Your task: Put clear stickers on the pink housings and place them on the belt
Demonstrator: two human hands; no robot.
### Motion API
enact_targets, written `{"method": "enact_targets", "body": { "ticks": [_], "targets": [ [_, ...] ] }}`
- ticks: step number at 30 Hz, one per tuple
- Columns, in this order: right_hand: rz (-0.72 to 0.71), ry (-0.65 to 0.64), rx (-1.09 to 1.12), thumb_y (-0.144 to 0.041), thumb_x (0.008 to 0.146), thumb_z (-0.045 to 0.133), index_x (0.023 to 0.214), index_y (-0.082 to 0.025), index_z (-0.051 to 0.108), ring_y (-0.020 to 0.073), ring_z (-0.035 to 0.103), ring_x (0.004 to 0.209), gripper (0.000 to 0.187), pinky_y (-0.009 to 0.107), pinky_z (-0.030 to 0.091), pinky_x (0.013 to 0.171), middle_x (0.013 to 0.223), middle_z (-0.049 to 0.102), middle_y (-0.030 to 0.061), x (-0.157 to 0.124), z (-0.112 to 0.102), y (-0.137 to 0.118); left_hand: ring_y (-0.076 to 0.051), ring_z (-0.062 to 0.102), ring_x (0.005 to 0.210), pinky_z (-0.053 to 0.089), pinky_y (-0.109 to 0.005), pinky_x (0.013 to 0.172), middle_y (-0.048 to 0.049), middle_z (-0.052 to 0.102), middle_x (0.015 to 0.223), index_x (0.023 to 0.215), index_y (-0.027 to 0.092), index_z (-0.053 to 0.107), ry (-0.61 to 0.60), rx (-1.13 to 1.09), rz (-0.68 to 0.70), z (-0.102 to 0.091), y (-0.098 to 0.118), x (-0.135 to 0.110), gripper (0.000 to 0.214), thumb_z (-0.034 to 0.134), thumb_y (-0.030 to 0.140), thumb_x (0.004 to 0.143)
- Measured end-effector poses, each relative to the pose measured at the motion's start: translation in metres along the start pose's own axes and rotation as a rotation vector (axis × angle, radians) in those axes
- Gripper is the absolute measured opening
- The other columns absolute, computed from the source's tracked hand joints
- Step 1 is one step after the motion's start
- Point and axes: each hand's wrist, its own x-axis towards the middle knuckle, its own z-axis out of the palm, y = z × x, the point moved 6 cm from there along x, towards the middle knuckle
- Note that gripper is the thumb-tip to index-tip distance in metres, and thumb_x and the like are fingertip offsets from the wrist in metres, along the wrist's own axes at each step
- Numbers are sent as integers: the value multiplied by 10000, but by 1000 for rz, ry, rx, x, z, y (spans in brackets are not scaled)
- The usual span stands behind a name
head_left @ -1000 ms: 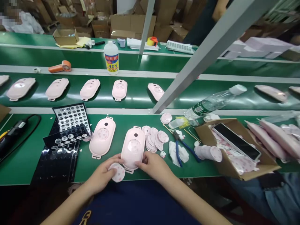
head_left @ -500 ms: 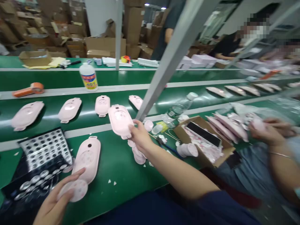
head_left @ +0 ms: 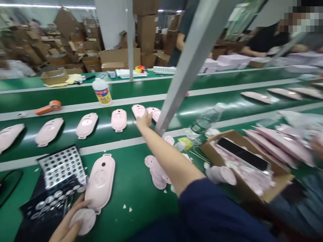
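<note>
My right hand [head_left: 144,120] reaches out over the green conveyor belt [head_left: 222,101] and rests on a pink oval housing [head_left: 139,110] lying there, its fingers curled on the housing's near edge. My left hand [head_left: 67,223] is low at the near edge of the bench and holds a round pink disc [head_left: 83,220]. The disc touches the near end of another pink housing [head_left: 100,181] that lies flat on the bench.
More pink housings [head_left: 87,124] lie in a row on the belt. Black sheets of round stickers [head_left: 59,171] lie left, a pile of pink discs [head_left: 157,169] centre, a cardboard box [head_left: 248,161] right. A slanting metal post [head_left: 186,57] crosses the belt. A glue bottle [head_left: 102,91] stands beyond.
My right hand carried the housing from the bench out to the belt and set it in the row. My left hand drew back to the left with the disc.
</note>
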Motion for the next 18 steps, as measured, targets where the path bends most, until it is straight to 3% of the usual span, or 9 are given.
{"method": "enact_targets", "body": {
  "ticks": [3, 5, 7, 8, 10, 12, 14, 15, 18],
  "targets": [
    [-147, -391, -155, -221, 900, 549, 1218, -190, 592, 261, 542, 1229, 322, 416, 418, 1025, 1255, 609, 116, -51, 28, -2, -329, 409, 1401, 248, -431, 1230, -68, 558, 1402, 1037, 224, 719, 9, -46, -89, 18, 24, -4, 365, 641, 417, 737],
    [-164, -692, -258, -297, 775, 716, 821, -177, 681, 252, 676, 861, 133, 368, 521, 786, 833, 694, 67, -101, 44, 14, -325, 538, 1259, 413, -406, 1108, -78, 578, 1363, 1064, 200, 695, 3, -116, -164, 27, 33, -3, 410, 642, 381, 700],
    [-119, -930, -361, -367, 671, 806, 676, -181, 635, 203, 627, 562, 252, 326, 507, 572, 563, 611, 15, -147, 53, 39, -283, 612, 1080, 499, -337, 901, -78, 569, 1361, 1068, 186, 676, -41, -217, -213, 39, 39, -1, 443, 648, 334, 651],
    [-52, -993, -406, -396, 681, 798, 739, -187, 625, 180, 598, 515, 277, 302, 487, 524, 546, 594, -2, -164, 54, 54, -254, 615, 1015, 490, -294, 818, -73, 566, 1357, 1053, 182, 671, -72, -271, -223, 47, 41, -1, 451, 652, 303, 619],
    [124, -972, -384, -402, 703, 780, 925, -197, 572, 171, 616, 577, 366, 274, 484, 511, 685, 652, 14, -183, 54, 79, -201, 595, 911, 441, -239, 724, -63, 622, 1247, 1013, 175, 665, -127, -360, -233, 63, 45, 0, 459, 641, 251, 561],
    [263, -840, -222, -360, 708, 771, 1055, -214, 477, 190, 661, 751, 477, 274, 515, 566, 930, 686, 60, -187, 53, 94, -170, 564, 771, 412, -229, 663, -47, 678, 966, 1000, 164, 659, -180, -423, -258, 78, 48, 2, 475, 619, 236, 533],
    [296, -734, -11, -299, 686, 771, 1081, -224, 428, 217, 670, 881, 528, 289, 542, 627, 1049, 673, 82, -184, 55, 97, -156, 534, 683, 408, -232, 623, -32, 656, 803, 996, 148, 661, -213, -475, -275, 87, 52, 4, 488, 611, 227, 517],
    [292, -712, 91, -277, 679, 766, 1078, -228, 420, 227, 673, 902, 530, 299, 551, 649, 1046, 676, 79, -180, 58, 94, -151, 537, 685, 417, -232, 620, -41, 666, 841, 985, 144, 664, -219, -504, -274, 89, 54, 6, 485, 616, 217, 508],
    [251, -645, 356, -235, 699, 727, 1060, -235, 431, 242, 694, 879, 466, 332, 576, 660, 1005, 696, 67, -158, 71, 72, -164, 593, 829, 477, -237, 666, -75, 612, 1275, 976, 161, 655, -185, -606, -247, 84, 65, 12, 473, 654, 198, 505]
  ]
}}
